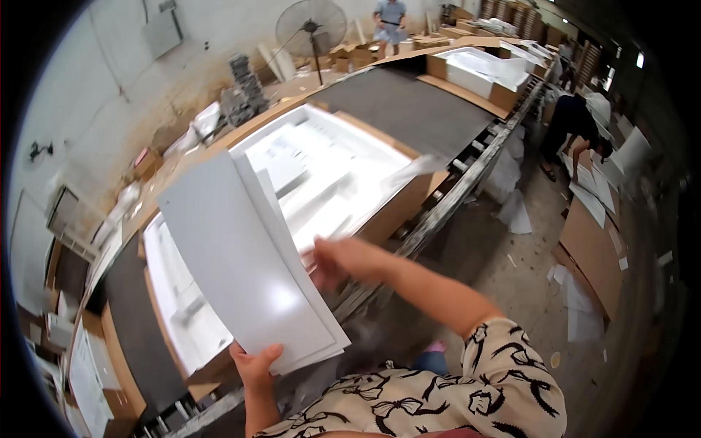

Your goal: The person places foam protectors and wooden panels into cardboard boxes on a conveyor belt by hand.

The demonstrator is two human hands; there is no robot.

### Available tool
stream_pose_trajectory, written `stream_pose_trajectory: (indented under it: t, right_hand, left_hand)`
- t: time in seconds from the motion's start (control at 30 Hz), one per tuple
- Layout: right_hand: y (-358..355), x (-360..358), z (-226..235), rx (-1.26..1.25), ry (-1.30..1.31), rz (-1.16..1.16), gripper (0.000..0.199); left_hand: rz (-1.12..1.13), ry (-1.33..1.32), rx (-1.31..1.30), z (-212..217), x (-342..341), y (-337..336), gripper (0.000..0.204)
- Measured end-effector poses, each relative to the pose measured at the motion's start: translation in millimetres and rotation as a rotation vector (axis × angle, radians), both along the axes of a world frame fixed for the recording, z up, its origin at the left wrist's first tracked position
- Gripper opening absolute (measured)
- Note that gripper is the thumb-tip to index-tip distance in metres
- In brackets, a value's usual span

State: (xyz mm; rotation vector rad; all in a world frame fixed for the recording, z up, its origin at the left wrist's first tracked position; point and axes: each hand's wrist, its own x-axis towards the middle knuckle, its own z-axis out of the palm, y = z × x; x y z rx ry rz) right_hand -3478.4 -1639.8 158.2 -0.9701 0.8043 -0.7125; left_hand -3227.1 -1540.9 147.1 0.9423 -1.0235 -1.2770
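Note:
My left hand (255,365) is closed on the lower edge of a small stack of flat white panels (237,248), thumb on top. The stack is tilted over an open cardboard box (387,219) on the conveyor. By the right edge of the panels is my right hand (332,261), its fingers smeared by motion and partly behind the panel edge. Whether it touches the panels cannot be made out. White foam packing (343,157) with moulded hollows lines the box, and white pieces lie in it. The panels hide the middle of the box.
A dark conveyor belt (398,98) curves past, edged by a metal roller rail (467,179). Farther along stands another foam-lined box (482,73). To the right a person (573,128) bends over white panels and cardboard (591,255) on the floor. A standing fan (312,29) is behind the belt.

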Motion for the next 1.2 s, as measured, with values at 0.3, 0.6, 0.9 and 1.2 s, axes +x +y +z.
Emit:
stream_pose_trajectory:
  t: [0.3,0.6,0.9,1.2]
  right_hand:
    - [109,-317,-41,0.067,-0.253,-0.262,0.042]
    - [105,-575,-39,-0.284,0.060,-0.607,0.031]
    - [-29,-845,-70,-0.361,0.420,-0.846,0.021]
    - [-343,-1115,-30,-0.446,0.264,-1.015,0.025]
  left_hand:
    - [-0.378,-0.006,0.113,-15,-339,-44,0.038]
    - [-0.708,0.080,0.253,-4,-626,-99,0.044]
    - [-0.633,0.221,0.307,-63,-818,-238,0.041]
    - [-0.187,0.321,0.317,-75,-1017,-364,0.044]
